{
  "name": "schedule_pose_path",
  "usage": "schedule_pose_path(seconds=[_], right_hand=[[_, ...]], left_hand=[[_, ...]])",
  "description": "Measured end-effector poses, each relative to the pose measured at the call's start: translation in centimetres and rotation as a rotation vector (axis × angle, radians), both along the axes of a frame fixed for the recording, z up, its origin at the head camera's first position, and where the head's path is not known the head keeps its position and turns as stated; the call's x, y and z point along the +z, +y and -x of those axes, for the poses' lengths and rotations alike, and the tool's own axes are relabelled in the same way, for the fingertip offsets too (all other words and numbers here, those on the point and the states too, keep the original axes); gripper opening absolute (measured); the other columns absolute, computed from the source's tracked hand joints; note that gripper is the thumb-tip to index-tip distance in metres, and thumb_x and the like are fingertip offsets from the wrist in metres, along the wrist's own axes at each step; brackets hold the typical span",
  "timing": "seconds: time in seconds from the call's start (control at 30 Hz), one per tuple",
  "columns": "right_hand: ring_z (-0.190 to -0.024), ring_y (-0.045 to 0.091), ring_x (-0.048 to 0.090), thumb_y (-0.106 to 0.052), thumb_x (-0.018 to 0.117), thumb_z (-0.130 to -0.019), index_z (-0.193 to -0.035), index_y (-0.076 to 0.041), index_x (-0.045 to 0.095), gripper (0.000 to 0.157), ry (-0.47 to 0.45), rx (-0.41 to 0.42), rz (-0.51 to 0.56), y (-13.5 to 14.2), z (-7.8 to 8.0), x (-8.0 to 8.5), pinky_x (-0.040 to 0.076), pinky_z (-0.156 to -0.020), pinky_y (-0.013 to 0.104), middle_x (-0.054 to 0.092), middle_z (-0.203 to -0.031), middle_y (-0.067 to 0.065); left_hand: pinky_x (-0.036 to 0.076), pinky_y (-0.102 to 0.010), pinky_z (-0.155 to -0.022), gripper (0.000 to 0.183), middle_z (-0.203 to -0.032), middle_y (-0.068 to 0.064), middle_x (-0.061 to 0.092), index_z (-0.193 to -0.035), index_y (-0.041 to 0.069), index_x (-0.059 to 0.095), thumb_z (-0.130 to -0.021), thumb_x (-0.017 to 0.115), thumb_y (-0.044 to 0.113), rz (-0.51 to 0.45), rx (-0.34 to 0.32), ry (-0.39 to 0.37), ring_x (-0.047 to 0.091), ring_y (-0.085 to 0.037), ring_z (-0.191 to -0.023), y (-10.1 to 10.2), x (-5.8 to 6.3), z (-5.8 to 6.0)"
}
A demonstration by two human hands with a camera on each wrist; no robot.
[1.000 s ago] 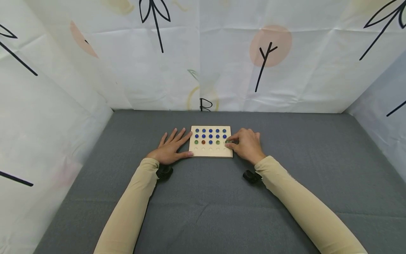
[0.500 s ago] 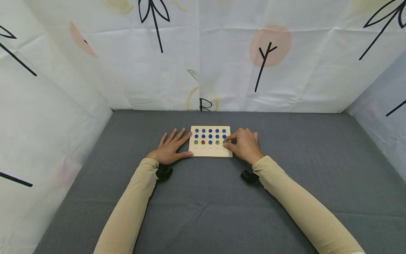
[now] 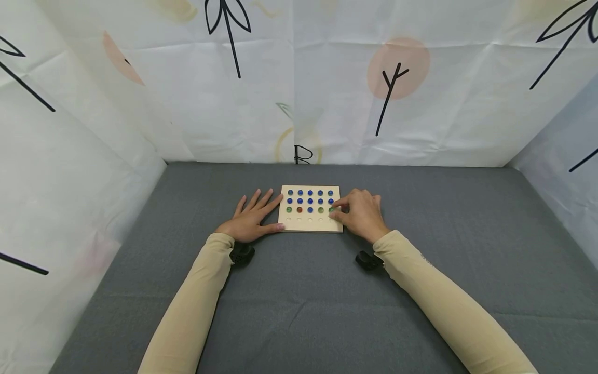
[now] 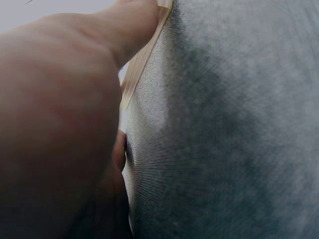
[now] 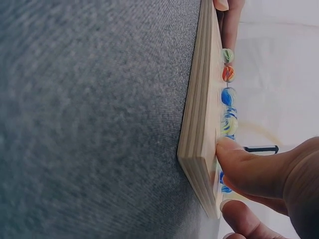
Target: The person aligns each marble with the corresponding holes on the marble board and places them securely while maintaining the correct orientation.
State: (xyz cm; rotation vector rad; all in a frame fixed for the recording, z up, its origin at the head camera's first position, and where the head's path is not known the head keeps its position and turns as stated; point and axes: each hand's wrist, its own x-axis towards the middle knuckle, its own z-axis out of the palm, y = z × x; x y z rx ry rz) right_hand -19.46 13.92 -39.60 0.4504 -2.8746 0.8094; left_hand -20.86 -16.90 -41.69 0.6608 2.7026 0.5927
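Observation:
A pale wooden board (image 3: 304, 227) with rows of round hollows lies on the grey cloth. Blue marbles (image 3: 310, 201) fill its two far rows. The third row holds a green marble at left, an orange-red marble (image 3: 299, 210), a blue one, a yellow-green marble (image 3: 320, 210) and, at its right end, another green marble (image 3: 331, 210). My right hand (image 3: 363, 214) pinches that end marble between thumb and index finger; in the right wrist view the thumb (image 5: 249, 167) hides it. My left hand (image 3: 247, 221) lies spread flat, thumb and index fingertip touching the board's left edge.
Several bare hollows (image 3: 310, 219) line the board's near row. Grey cloth (image 3: 299, 306) covers the table. White printed fabric (image 3: 327, 93) walls off the back and both sides. A black wrist camera (image 3: 369, 261) sits under the right wrist, another under the left.
My right hand has shifted slightly left, bringing the green marble from the board's right edge onto the end of the third row. The left hand has kept still.

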Motion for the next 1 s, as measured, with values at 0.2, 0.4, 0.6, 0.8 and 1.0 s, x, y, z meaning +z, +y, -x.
schedule_pose_path(seconds=[0.2,0.4,0.6,0.8,1.0], right_hand=[[-0.082,0.027,0.054,-0.026,0.085,-0.085,-0.106,-0.011,0.083,0.026,0.015,-0.015,-0.012,0.5,-0.4,0.0,0.031,-0.078,0.051,0.065,-0.088,0.007],[-0.083,0.027,0.056,-0.026,0.086,-0.084,-0.105,-0.011,0.083,0.027,0.032,-0.042,-0.014,1.4,-0.7,0.1,0.032,-0.078,0.051,0.066,-0.089,0.007],[-0.083,0.028,0.056,-0.025,0.086,-0.084,-0.107,-0.010,0.082,0.028,0.046,-0.042,-0.008,2.5,-1.0,0.3,0.032,-0.078,0.052,0.066,-0.085,0.007],[-0.088,0.031,0.056,-0.024,0.086,-0.084,-0.108,-0.010,0.082,0.028,0.041,-0.044,-0.005,3.7,-1.2,0.3,0.032,-0.080,0.054,0.068,-0.091,0.009],[-0.088,0.032,0.057,-0.022,0.086,-0.084,-0.107,-0.008,0.082,0.027,0.064,-0.033,0.009,4.9,-1.3,0.2,0.031,-0.078,0.055,0.071,-0.093,0.011]], left_hand=[[-0.012,-0.057,-0.121,0.087,-0.170,-0.010,0.001,-0.165,0.021,0.013,-0.100,0.057,0.057,-0.006,0.000,0.005,-0.009,-0.034,-0.155,0.1,0.4,-0.2],[-0.016,-0.052,-0.121,0.091,-0.171,-0.004,-0.003,-0.166,0.027,0.009,-0.097,0.050,0.069,0.000,0.001,-0.005,-0.014,-0.027,-0.155,-0.2,-0.3,0.1],[-0.016,-0.051,-0.121,0.091,-0.171,-0.005,-0.003,-0.166,0.026,0.009,-0.097,0.051,0.068,-0.006,-0.001,-0.004,-0.013,-0.028,-0.155,-0.1,-0.2,0.0],[-0.016,-0.053,-0.121,0.090,-0.171,-0.008,-0.002,-0.166,0.023,0.011,-0.098,0.053,0.065,-0.027,-0.007,-0.005,-0.012,-0.031,-0.155,-0.1,-0.1,-0.1],[-0.017,-0.051,-0.121,0.089,-0.171,-0.004,-0.003,-0.166,0.027,0.009,-0.098,0.051,0.067,-0.014,-0.002,0.000,-0.014,-0.027,-0.155,-0.2,-0.3,0.0]])
